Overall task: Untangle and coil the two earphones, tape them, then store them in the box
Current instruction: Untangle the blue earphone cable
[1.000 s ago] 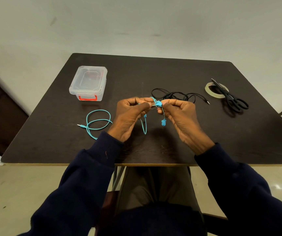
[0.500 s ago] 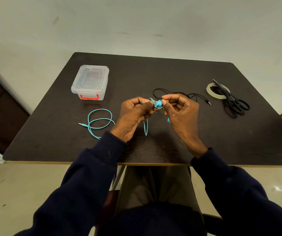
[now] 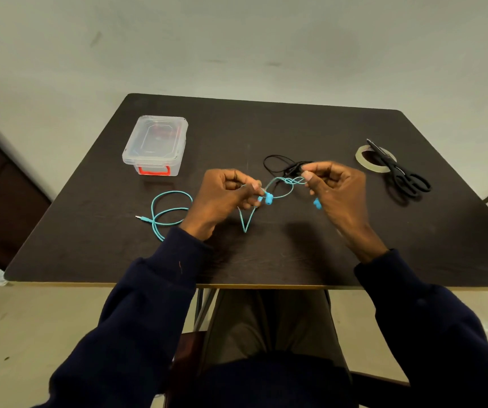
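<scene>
A blue earphone (image 3: 281, 187) is stretched between both hands above the dark table (image 3: 295, 128). My left hand (image 3: 225, 198) pinches its cord beside one blue earbud. My right hand (image 3: 337, 192) pinches the knotted cord strands, and the other earbud hangs under it. The blue cord's tail and plug lie looped on the table to the left. A black earphone (image 3: 278, 164) lies tangled just behind my right hand, partly hidden by it. The clear box (image 3: 155, 144) with a red latch stands closed at the back left.
A roll of tape (image 3: 363, 156) lies at the back right with black scissors (image 3: 401, 172) resting across it. The table's front edge runs just below my forearms. A dark piece of furniture stands at the far left.
My hands have moved apart, the right one swinging right and back. The blue cord knot, bunched between my fingertips before, is now drawn out between the hands.
</scene>
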